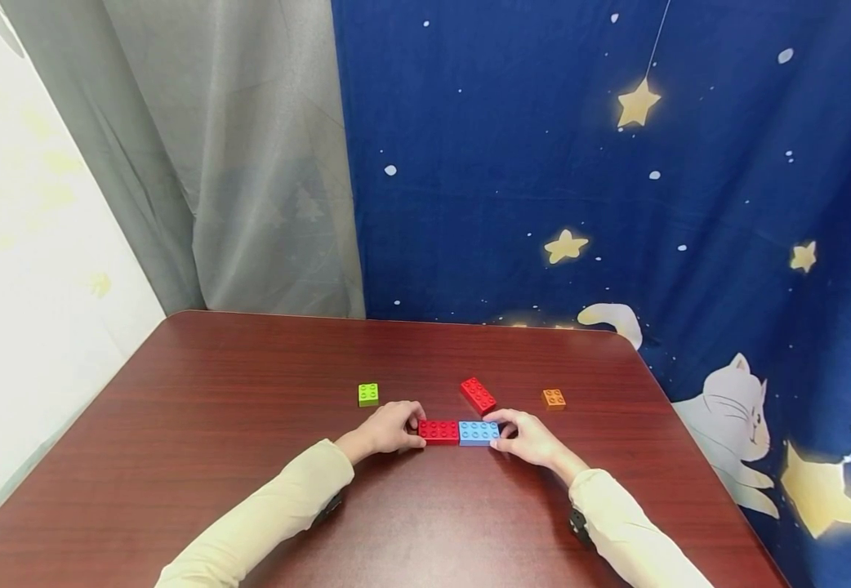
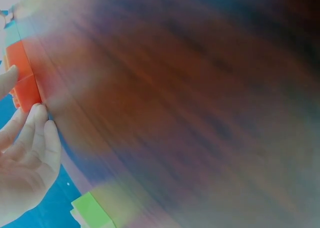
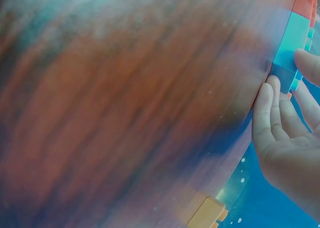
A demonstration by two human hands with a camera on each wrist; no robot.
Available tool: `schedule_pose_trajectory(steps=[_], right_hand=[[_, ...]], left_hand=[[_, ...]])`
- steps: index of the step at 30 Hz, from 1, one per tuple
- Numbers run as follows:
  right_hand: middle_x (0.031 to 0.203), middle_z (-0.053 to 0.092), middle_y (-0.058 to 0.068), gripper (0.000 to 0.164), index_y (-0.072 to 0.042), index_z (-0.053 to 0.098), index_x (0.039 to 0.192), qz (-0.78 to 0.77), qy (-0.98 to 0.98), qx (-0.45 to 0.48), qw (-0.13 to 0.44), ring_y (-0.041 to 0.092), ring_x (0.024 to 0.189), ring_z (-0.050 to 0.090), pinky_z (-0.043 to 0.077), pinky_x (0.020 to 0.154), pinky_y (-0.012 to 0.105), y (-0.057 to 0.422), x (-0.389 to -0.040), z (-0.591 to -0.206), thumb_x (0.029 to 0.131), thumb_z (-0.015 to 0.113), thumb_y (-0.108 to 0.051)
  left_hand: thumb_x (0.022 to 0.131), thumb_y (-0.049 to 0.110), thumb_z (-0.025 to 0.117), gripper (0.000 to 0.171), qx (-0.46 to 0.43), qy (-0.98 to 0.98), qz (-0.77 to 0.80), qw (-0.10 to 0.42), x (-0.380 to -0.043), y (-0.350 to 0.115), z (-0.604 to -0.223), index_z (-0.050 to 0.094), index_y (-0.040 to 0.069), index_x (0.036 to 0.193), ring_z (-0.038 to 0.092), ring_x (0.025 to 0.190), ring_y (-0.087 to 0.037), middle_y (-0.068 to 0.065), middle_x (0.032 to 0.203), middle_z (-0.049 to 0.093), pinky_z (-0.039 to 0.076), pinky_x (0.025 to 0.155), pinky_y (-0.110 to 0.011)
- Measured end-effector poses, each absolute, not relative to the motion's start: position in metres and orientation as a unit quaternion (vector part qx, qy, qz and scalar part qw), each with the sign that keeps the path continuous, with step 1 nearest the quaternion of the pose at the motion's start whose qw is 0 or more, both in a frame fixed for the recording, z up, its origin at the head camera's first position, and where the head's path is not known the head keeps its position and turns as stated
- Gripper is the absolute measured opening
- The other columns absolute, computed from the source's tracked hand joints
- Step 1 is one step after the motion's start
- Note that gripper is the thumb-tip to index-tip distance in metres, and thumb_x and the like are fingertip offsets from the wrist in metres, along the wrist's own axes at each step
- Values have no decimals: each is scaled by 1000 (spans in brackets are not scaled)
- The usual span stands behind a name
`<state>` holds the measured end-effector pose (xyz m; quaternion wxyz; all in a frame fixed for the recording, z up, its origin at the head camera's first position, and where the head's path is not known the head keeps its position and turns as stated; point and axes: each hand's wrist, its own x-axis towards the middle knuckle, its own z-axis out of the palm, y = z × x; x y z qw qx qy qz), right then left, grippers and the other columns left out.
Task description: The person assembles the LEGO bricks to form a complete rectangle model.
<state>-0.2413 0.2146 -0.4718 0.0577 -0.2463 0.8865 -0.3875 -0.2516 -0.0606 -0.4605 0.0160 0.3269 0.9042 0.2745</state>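
A red eight-stud toy brick (image 1: 438, 432) and a light blue eight-stud brick (image 1: 478, 434) lie end to end on the table, short sides touching. At the red brick's left end, my left hand (image 1: 390, 428) grips it between thumb and fingers. My right hand (image 1: 531, 439) holds the blue brick by its right end, thumb on the near side. In the left wrist view the thumb rests against the red brick (image 2: 30, 91). The right wrist view has the thumb on the blue brick (image 3: 293, 33), with fingertips at its end.
Behind the pair, a second red brick (image 1: 478, 395) lies at an angle, near the right hand's fingers. A small green brick (image 1: 368, 395) sits back left, a small orange brick (image 1: 554, 398) back right. The dark wooden table (image 1: 264, 367) ends at curtains (image 1: 470, 204).
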Motion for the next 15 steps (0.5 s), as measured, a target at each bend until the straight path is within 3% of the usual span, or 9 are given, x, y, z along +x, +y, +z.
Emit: schedule_pose_trajectory(steps=[15], right_hand=[[81, 55, 5, 35, -2, 57, 109, -386, 888, -242, 55, 17, 66, 52, 43, 50, 26, 214, -240, -471, 75, 67, -4]], left_hand=[[69, 20, 74, 29, 327, 906, 270, 19, -253, -59, -464, 56, 6, 87, 49, 68, -13, -1, 74, 53, 39, 61, -27]])
